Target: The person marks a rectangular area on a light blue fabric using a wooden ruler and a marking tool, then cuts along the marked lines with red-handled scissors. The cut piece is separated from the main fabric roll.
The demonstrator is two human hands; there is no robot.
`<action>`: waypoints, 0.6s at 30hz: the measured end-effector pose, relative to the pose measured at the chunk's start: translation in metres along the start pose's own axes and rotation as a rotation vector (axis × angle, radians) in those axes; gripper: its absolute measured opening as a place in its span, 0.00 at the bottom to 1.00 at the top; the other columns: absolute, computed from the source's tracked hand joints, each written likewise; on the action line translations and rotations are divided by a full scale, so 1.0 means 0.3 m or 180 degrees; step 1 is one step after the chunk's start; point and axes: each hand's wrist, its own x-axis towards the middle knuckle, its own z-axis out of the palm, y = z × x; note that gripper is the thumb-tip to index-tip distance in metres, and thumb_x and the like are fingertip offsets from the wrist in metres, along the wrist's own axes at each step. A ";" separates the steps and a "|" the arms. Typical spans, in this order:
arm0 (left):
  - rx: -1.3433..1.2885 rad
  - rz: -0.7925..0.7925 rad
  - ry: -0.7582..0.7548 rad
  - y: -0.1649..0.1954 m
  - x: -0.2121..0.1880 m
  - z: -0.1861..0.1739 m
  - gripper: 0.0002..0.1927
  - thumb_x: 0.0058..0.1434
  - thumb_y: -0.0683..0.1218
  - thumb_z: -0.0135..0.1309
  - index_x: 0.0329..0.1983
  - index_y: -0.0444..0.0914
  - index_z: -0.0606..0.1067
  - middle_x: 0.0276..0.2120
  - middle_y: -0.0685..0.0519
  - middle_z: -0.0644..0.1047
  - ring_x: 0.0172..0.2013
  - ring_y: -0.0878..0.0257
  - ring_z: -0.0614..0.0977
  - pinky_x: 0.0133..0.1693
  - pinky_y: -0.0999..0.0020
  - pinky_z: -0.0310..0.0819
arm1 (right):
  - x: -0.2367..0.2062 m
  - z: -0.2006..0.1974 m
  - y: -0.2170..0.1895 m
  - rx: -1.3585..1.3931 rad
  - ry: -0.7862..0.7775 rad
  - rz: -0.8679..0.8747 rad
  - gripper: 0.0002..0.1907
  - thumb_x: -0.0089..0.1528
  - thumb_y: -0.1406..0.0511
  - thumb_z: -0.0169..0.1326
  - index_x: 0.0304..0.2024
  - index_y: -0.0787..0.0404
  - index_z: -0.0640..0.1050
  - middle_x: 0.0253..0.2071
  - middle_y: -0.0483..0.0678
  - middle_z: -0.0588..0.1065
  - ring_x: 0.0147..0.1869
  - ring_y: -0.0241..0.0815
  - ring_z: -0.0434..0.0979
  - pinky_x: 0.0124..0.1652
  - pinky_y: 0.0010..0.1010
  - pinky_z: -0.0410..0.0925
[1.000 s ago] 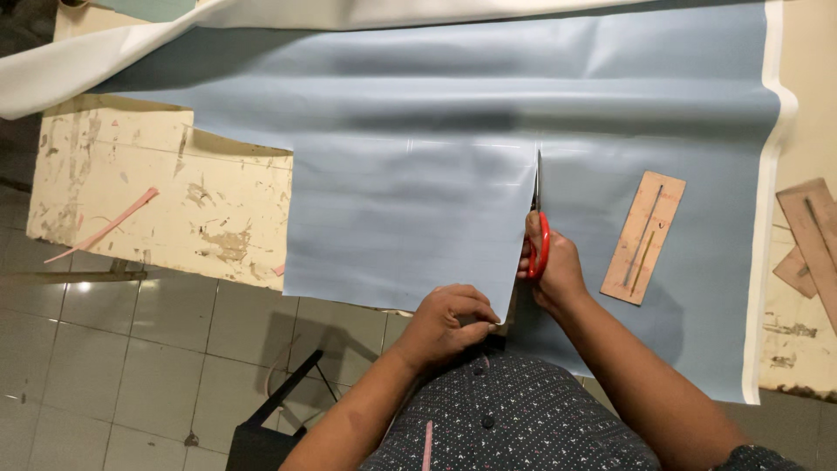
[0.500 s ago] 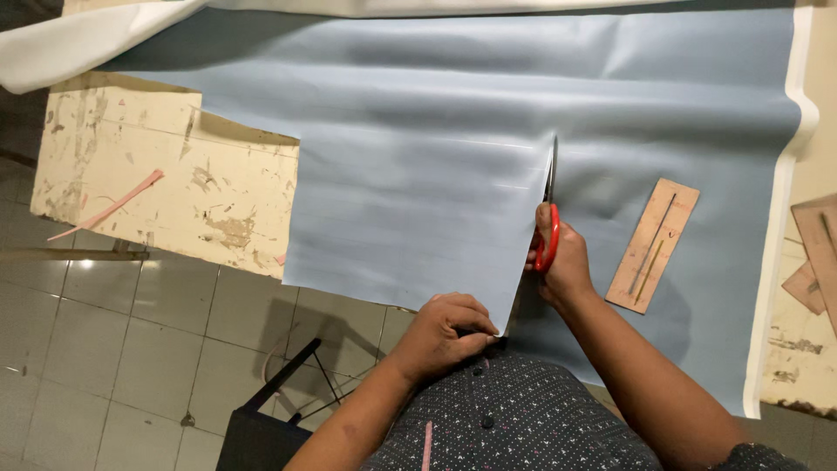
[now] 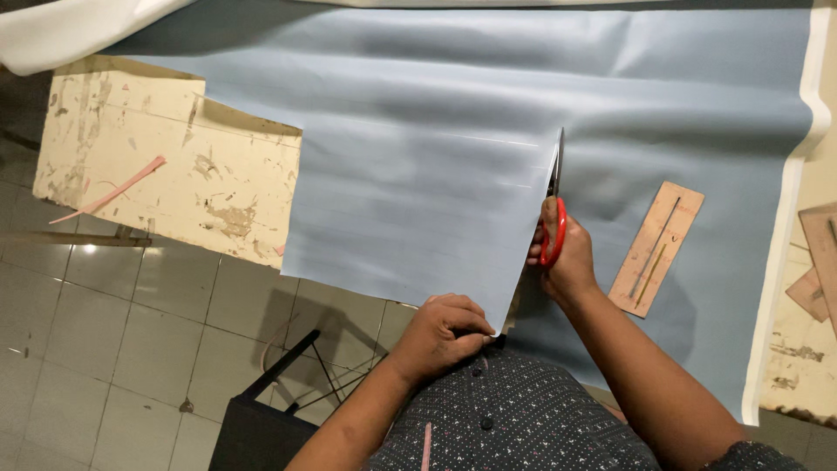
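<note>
— Pinching the near corner of the cut, is that what the left hand (image 3: 446, 330) is doing?

— Yes, its fingers are clenched on the loose edge of the blue sheet (image 3: 418, 192), right at the table's near side, just above the dark patterned shirt (image 3: 514, 414).

— And the right hand (image 3: 562, 257)?

— It is closed around the red handles of the scissors (image 3: 554, 214), thumb and fingers through the loops. The blades point away from the body and sit in the slit, their tips at the far end of the cut.

— Where does the sheet lie?

— Spread flat over the worn cream table (image 3: 174, 166), its left part hanging past the table edge over the tiled floor (image 3: 113, 349). A pale border runs down its right side.

— Anything beside the scissors?

— A narrow wooden template (image 3: 656, 249) lies on the sheet just right of the right hand, not touching it. More wooden pieces (image 3: 819, 253) sit at the right edge, off the sheet.

— Farther out?

— A pink strip (image 3: 109, 190) lies on the bare table to the left, and white fabric (image 3: 78, 30) is bunched at the far left corner.
</note>
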 end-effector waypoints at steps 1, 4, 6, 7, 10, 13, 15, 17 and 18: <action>0.0017 -0.0026 -0.0002 -0.006 0.000 0.003 0.03 0.53 0.42 0.64 0.31 0.38 0.83 0.33 0.53 0.83 0.35 0.61 0.84 0.40 0.66 0.78 | 0.005 -0.003 0.005 0.0023 0.0011 0.0001 0.21 0.69 0.49 0.50 0.37 0.60 0.71 0.26 0.42 0.67 0.22 0.31 0.66 0.22 0.23 0.63; 0.0423 0.0342 0.0092 -0.024 -0.002 0.017 0.03 0.53 0.41 0.65 0.30 0.39 0.84 0.33 0.53 0.83 0.37 0.59 0.83 0.46 0.59 0.71 | 0.017 -0.014 0.020 0.0080 0.0012 -0.0019 0.22 0.70 0.49 0.51 0.38 0.61 0.71 0.26 0.42 0.67 0.22 0.31 0.66 0.21 0.24 0.62; 0.0433 0.0230 0.0119 -0.039 0.001 0.029 0.03 0.53 0.43 0.64 0.31 0.40 0.83 0.34 0.55 0.83 0.38 0.60 0.83 0.46 0.61 0.73 | 0.020 -0.027 0.029 0.0109 -0.0031 -0.0063 0.21 0.69 0.50 0.51 0.39 0.62 0.73 0.27 0.42 0.67 0.23 0.32 0.66 0.22 0.25 0.63; 0.0432 0.0167 0.0133 -0.046 -0.002 0.038 0.03 0.54 0.43 0.64 0.32 0.40 0.83 0.34 0.56 0.83 0.38 0.60 0.83 0.46 0.62 0.74 | 0.020 -0.039 0.031 0.0151 -0.0084 0.0026 0.20 0.69 0.50 0.52 0.40 0.62 0.72 0.27 0.42 0.67 0.23 0.32 0.66 0.23 0.25 0.63; 0.0693 0.0119 0.0357 -0.074 -0.009 0.057 0.05 0.54 0.45 0.64 0.33 0.41 0.83 0.32 0.54 0.80 0.38 0.58 0.81 0.42 0.63 0.75 | 0.009 -0.086 0.037 0.0165 -0.0236 0.0290 0.19 0.68 0.51 0.50 0.43 0.60 0.72 0.27 0.42 0.68 0.26 0.33 0.68 0.27 0.26 0.66; 0.1045 -0.0187 0.0337 -0.106 -0.023 0.081 0.06 0.54 0.46 0.65 0.35 0.43 0.85 0.28 0.52 0.81 0.36 0.55 0.81 0.40 0.61 0.74 | -0.061 -0.162 0.051 -0.0152 -0.0387 0.0521 0.21 0.67 0.51 0.47 0.46 0.61 0.73 0.29 0.43 0.70 0.29 0.35 0.71 0.30 0.29 0.69; 0.0790 -0.0362 0.0376 -0.120 -0.033 0.102 0.06 0.56 0.47 0.63 0.37 0.44 0.84 0.31 0.53 0.82 0.35 0.57 0.82 0.39 0.63 0.76 | -0.113 -0.224 0.029 -0.0461 -0.0553 0.0565 0.21 0.68 0.52 0.49 0.49 0.63 0.72 0.30 0.42 0.69 0.30 0.35 0.69 0.30 0.30 0.67; 0.0584 -0.0458 0.0418 -0.130 -0.038 0.116 0.07 0.57 0.47 0.63 0.39 0.45 0.84 0.32 0.53 0.83 0.34 0.58 0.84 0.38 0.64 0.78 | -0.146 -0.272 -0.026 -0.1214 -0.0747 0.0704 0.22 0.66 0.53 0.54 0.50 0.63 0.75 0.31 0.45 0.70 0.29 0.37 0.68 0.30 0.31 0.65; 0.0490 -0.0476 0.0432 -0.132 -0.042 0.125 0.08 0.57 0.47 0.62 0.39 0.45 0.84 0.33 0.52 0.83 0.34 0.58 0.85 0.38 0.64 0.79 | -0.160 -0.282 -0.052 -0.1844 -0.0953 0.0848 0.22 0.63 0.53 0.56 0.50 0.62 0.76 0.31 0.45 0.72 0.30 0.38 0.70 0.30 0.32 0.66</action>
